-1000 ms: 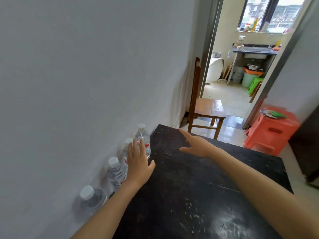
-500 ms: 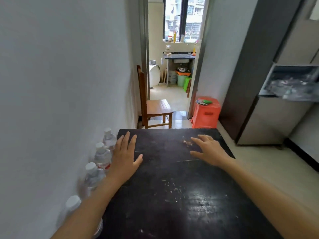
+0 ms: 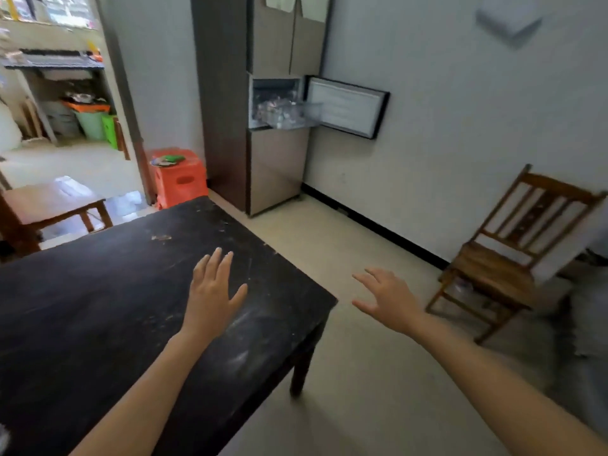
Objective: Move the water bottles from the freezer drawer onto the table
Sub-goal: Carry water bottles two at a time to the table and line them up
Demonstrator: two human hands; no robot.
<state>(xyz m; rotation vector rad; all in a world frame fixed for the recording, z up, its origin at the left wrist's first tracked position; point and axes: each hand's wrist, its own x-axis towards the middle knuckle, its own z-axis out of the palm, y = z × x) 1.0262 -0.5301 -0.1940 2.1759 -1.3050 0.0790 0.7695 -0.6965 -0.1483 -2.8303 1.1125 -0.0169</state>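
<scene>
Both hands were empty with fingers spread. The left hand hovered flat over the table, and the right hand hung past its edge, above the floor. The water bottles sat in the open freezer drawer, well ahead of and above both palms, too blurred to tell which way they lay. The right hand probably had the clearer path.
</scene>
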